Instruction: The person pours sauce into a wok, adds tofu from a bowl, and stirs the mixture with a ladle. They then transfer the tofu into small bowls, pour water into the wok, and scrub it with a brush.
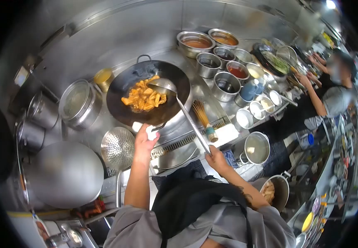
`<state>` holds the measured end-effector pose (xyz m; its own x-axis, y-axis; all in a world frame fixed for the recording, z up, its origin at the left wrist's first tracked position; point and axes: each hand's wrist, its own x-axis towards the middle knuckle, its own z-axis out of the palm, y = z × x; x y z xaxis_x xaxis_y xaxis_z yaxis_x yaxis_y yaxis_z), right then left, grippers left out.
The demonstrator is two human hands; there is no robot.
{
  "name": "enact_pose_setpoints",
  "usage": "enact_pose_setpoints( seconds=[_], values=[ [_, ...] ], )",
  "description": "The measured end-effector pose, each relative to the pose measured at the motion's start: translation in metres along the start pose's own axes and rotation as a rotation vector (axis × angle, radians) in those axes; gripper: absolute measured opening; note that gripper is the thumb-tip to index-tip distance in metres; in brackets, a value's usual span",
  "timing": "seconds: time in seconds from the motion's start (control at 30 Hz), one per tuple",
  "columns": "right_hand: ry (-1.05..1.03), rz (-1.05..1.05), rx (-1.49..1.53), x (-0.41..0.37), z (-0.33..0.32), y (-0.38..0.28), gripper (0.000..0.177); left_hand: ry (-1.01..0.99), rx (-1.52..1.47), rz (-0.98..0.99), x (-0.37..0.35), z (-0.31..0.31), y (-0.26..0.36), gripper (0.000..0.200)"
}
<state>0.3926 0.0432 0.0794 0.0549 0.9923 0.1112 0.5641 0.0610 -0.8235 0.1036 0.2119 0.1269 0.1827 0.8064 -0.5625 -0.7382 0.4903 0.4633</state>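
A dark wok (121, 101) sits on the steel range with glossy orange-brown food pieces (146, 97) in its middle. My left hand (146, 140) is closed around a white cloth (146, 129) at the wok's near handle. My right hand (218, 159) grips the end of a long-handled ladle (191, 123). The ladle's bowl is inside the wok, at the right side of the food. Right of the wok lies a bamboo brush (204, 118), beside the ladle's handle. A perforated strainer (118, 149) rests to the left of my left hand.
Metal pots of sauces (224, 86) stand at the back right. A lidded pot (79, 103) and a yellow tin (103, 78) are left of the wok. A pot of liquid (257, 148) is right of my right hand. Another person (336, 95) works at the far right.
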Motion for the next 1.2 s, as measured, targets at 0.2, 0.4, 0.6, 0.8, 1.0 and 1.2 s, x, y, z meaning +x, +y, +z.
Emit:
enact_pose_setpoints(
  seconds=[0.2,0.4,0.6,0.8,1.0,1.2],
  values=[
    [0.078,0.136,0.158,-0.049,-0.005,-0.072,0.033,-0.089,0.134,-0.068,-0.074,-0.056,0.028,0.005],
    [0.366,0.174,-0.109,-0.077,-0.013,-0.135,0.043,-0.153,0.285,-0.085,-0.134,-0.057,0.015,0.009],
    [0.546,0.331,-0.318,-0.144,-0.037,-0.164,0.042,-0.426,0.461,-0.137,-0.181,-0.033,-0.017,0.013],
    [0.546,0.649,0.101,-0.25,-0.05,-0.216,0.029,-0.58,0.554,-0.426,-0.214,0.002,-0.072,0.014],
    [0.709,0.922,0.868,-0.381,-0.055,-0.256,0.008,-0.588,0.62,-0.742,-0.242,-0.011,-0.151,0.009],
    [0.92,0.918,1.145,-0.467,-0.035,-0.268,0.01,-0.597,0.66,-0.93,-0.272,-0.033,-0.209,0.007]
  ],
)
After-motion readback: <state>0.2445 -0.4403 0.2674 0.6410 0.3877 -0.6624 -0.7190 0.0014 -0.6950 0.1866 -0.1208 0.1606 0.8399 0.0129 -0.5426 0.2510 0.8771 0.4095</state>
